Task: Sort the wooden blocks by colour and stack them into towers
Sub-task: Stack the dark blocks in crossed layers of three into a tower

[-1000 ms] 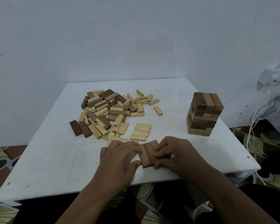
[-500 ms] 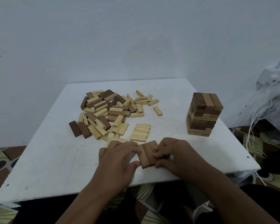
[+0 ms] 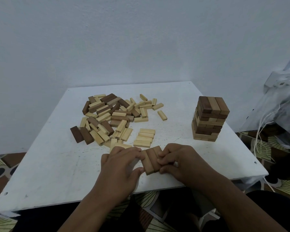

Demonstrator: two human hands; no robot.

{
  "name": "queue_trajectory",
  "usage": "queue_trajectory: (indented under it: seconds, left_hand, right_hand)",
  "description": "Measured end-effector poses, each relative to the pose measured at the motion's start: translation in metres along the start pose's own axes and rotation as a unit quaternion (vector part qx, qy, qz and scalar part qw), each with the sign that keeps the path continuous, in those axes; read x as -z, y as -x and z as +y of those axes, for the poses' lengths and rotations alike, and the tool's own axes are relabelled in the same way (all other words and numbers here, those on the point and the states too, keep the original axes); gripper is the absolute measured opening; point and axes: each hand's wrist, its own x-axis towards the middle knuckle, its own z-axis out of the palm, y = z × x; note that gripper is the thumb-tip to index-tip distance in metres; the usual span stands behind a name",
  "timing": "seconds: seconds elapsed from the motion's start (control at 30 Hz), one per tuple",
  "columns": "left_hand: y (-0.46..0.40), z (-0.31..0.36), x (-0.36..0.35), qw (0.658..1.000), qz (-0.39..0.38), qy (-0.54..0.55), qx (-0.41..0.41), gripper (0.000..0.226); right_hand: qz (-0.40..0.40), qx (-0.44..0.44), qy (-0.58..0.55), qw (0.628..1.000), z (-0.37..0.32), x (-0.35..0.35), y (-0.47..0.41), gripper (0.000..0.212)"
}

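Observation:
A row of three mid-brown blocks point(image 3: 151, 160) lies side by side near the table's front edge. My left hand point(image 3: 122, 163) pinches the row from its left side with thumb and fingers. My right hand point(image 3: 176, 162) pinches it from the right, fingers curled against the blocks. Behind my hands lies a small neat group of pale blocks point(image 3: 145, 137). A loose heap of pale and dark brown blocks point(image 3: 112, 116) covers the table's left middle. A mixed-colour tower point(image 3: 209, 118) stands upright at the right.
The white table point(image 3: 54, 164) stands against a pale wall. A single pale block point(image 3: 162, 115) lies apart, right of the heap. A plastic bag with white cords point(image 3: 278, 114) sits off the table's right side. Patterned floor shows below.
Both hands have kept their hold on the brown row; nothing has visibly shifted apart from slight head movement.

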Motion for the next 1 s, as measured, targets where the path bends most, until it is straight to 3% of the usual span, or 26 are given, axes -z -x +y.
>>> queue_trajectory:
  seconds: [0.47, 0.73, 0.9, 1.0]
  left_hand:
    - [-0.002, 0.000, 0.001, 1.000, 0.010, -0.020, -0.008, 0.035]
    - [-0.005, -0.003, 0.003, 1.000, 0.002, -0.007, 0.006, 0.022]
    - [-0.003, -0.003, 0.010, 0.999, -0.047, -0.002, -0.014, 0.022]
    - [-0.001, -0.001, 0.013, 0.998, -0.067, -0.001, -0.017, 0.034]
  right_hand:
    - [0.060, 0.009, 0.049, 0.997, -0.013, -0.018, 0.001, 0.058]
    - [0.029, 0.017, 0.029, 0.999, -0.018, -0.016, 0.001, 0.039]
    - [0.012, 0.028, -0.046, 0.998, -0.013, -0.010, 0.002, 0.052]
    - [0.005, 0.035, -0.052, 0.998, -0.009, -0.006, 0.003, 0.051]
